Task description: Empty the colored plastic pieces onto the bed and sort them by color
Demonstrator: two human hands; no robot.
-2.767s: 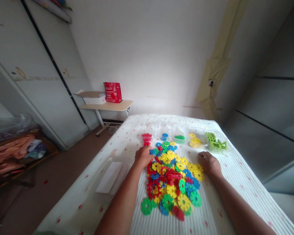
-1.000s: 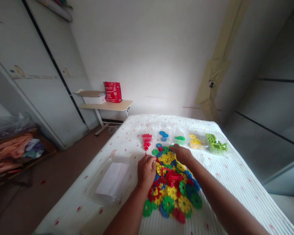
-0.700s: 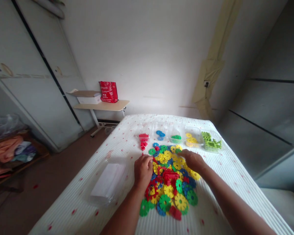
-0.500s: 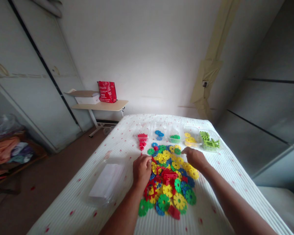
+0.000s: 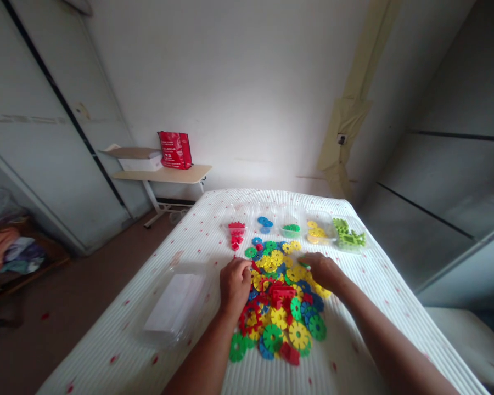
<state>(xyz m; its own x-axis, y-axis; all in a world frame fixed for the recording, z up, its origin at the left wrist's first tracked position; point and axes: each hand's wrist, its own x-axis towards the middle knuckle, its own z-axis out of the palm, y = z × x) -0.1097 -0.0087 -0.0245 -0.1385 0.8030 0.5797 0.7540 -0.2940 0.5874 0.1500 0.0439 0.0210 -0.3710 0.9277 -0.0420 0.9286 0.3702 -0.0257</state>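
Note:
A heap of flat plastic gear-shaped pieces [image 5: 280, 299] in red, yellow, green and blue lies on the white bed [image 5: 354, 351]. My left hand [image 5: 234, 285] rests on the heap's left edge with its fingers curled; what they hold is hidden. My right hand [image 5: 320, 269] sits at the heap's upper right, fingers pinched on a green piece. Beyond the heap stands a row of clear tubs: red pieces [image 5: 235, 228], blue pieces [image 5: 265, 222], green pieces [image 5: 291, 228], yellow pieces [image 5: 315, 232] and light green pieces [image 5: 348, 237].
A clear lidded box [image 5: 170, 302] with white paper inside lies on the bed to the left. A small side table [image 5: 164, 174] with a red bag [image 5: 175, 150] stands by the far wall. Wardrobe doors line the left side; clutter lies on the floor at far left.
My right hand swung from the heap's right edge to its upper middle, then drew back slightly. My left hand slid nearer along the heap's left edge. The view drifted right.

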